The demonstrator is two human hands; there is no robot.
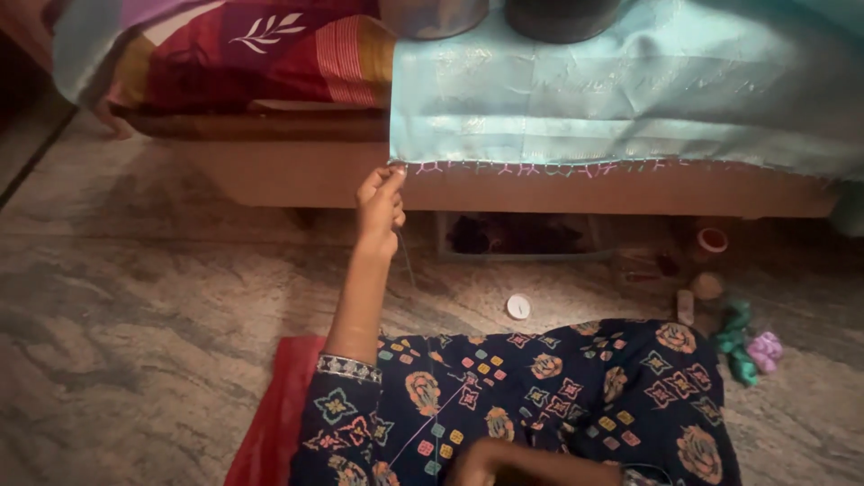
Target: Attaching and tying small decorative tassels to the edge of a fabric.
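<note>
Head view looks down at you seated on the floor, your left hand (381, 200) raised to the lower corner of a pale blue cloth (621, 90) that hangs over the edge of a bed (297, 162). Thumb and fingers are pinched together right at that corner, where a pink and blue stitched edging (540, 168) runs along the hem to the right of your hand. A fine thread (407, 256) drops from the pinch toward your lap, so the grip looks like one that keeps the strand taut at the working end of the trim. The cloth is smooth and slightly glossy with woven bands; draped flat, it presents the hem at arm height.

Your right hand (490, 461) sits low at the bottom of the picture, over your patterned dark garment (540, 396); whether it is closed on anything you cannot tell, as it is dim and partly cut off.

Beyond your right hand, on the marbled stone floor (135, 324), lie a small white round cap (518, 307), green yarn (738, 346) and a lilac bundle (766, 349), kept within reach. A red mat (270, 423) lies under you, below your left arm.
</note>
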